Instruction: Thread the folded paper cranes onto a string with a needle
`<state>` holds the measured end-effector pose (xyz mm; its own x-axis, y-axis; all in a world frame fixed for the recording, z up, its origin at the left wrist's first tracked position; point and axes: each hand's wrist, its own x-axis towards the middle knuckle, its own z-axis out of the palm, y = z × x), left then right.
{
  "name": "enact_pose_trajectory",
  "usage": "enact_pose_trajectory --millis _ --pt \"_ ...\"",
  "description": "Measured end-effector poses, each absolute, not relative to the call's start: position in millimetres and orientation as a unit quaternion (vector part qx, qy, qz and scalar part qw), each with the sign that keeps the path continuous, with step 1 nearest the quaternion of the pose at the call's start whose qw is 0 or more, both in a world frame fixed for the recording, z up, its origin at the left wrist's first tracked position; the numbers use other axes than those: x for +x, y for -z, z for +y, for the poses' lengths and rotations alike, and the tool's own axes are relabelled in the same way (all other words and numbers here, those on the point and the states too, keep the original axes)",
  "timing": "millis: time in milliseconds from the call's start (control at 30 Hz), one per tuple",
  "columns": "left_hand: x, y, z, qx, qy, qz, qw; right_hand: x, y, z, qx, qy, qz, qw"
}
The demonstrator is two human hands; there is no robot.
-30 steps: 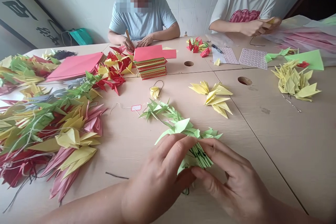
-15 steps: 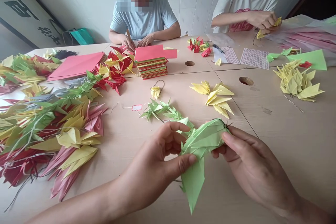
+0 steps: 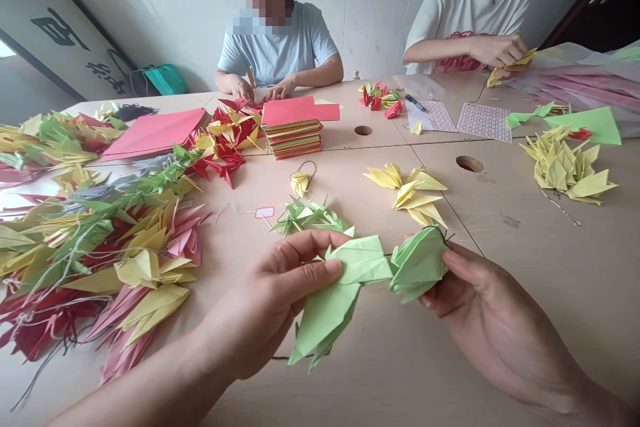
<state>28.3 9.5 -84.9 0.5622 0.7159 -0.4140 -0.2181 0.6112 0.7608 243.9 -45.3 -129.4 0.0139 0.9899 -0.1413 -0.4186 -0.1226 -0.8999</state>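
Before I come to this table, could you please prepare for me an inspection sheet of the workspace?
Surface: pale table, with seams and two holes.
Job's things: light-green folded paper, hand-held; green chain lying beyond it.
Clutter: mixed folded-paper pile at left; stacked sheets, red on top; pen near printed sheets.
Grip: left hand pinches one part, thumb on top; right hand pinches another, near a dark thread.
Cables: no electric cable clearly seen; loose string by the pile.
Surroundings: two people across the table; teal bag at far left.
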Motion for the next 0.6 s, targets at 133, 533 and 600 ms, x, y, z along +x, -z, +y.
enact_pose_trajectory --millis 133,533,600 --pt "26.6 81.8 11.7 0.319 -0.296 0.37 0.821 242.9 127.0 -44.7 -0.47 -0.565 -0.362 0.573" --pt "26.9 84.8 2.3 0.385 -0.319 0.35 0.792 239.9 119.7 -45.9 -0.591 -0.339 -0.541 0.493" --pt "29.9 87.2 -2.5 0.396 -0.299 0.337 0.801 236.5 117.9 -45.7 -0.596 -0.302 -0.565 0.485"
